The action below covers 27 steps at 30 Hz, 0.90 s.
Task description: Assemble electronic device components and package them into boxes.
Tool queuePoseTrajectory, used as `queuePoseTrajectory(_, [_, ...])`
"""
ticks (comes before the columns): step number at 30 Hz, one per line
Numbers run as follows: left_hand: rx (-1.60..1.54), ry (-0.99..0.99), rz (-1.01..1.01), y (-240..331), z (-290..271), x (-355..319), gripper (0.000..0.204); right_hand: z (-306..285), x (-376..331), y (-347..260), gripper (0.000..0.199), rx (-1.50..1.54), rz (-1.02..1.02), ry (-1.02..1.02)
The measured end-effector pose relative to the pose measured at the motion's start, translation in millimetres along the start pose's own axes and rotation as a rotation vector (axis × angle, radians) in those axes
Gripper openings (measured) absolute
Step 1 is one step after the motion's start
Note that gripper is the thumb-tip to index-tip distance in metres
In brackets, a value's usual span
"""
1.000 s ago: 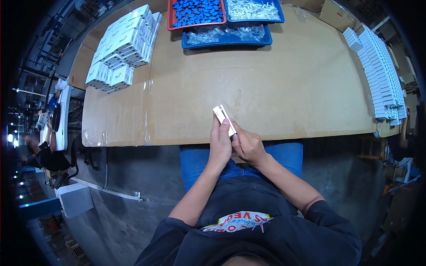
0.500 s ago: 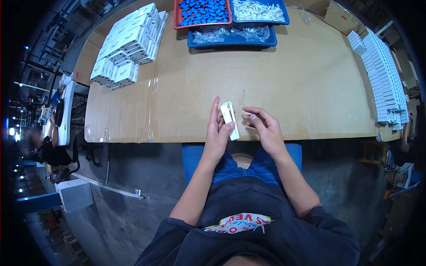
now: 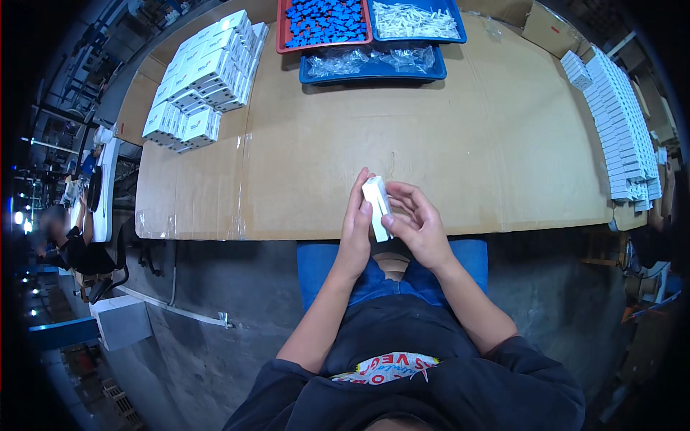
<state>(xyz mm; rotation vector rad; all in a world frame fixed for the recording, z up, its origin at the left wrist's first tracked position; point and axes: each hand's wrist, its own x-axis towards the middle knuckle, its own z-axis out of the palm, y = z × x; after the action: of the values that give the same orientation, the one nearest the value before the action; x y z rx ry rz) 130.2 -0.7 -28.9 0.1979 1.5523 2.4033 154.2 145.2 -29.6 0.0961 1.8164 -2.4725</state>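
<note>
A small white box (image 3: 375, 207) stands tilted between my two hands, just above the near edge of the table. My left hand (image 3: 357, 221) grips it along its left side, thumb on the near face. From the right, my right hand (image 3: 417, 221) has its thumb and bent fingers closed on the box's other side. Part of the box is covered by my fingers, so its lower end and far face do not show fully.
The cardboard-covered table (image 3: 316, 158) bears stacked white boxes (image 3: 198, 72) at left and a long row of small white boxes (image 3: 618, 129) at right. At the back stand a red tray (image 3: 289, 44) of blue pieces, a blue tray (image 3: 462, 36) of white pieces and a blue tray (image 3: 374, 79) of clear bags.
My right hand has come in from the right and taken hold of the box. The box sits slightly lower and more turned, and both hands are closer together.
</note>
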Motion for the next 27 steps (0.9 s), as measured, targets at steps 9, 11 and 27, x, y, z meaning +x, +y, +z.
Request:
queuePoseTrajectory(9, [0.103, 0.124, 0.062, -8, 14, 1, 0.078, 23, -5, 9, 0.050, -0.390, -0.346, 0.035])
queuePoseTrajectory(11, [0.122, 0.119, 0.083, -11, 11, 2, 0.079, 24, -4, 11, 0.049, -0.468, -0.395, 0.031])
queuePoseTrajectory(27, [0.058, 0.068, 0.117, -17, 8, -4, 0.086, 15, -5, 24, 0.049, -0.719, -0.655, 0.039])
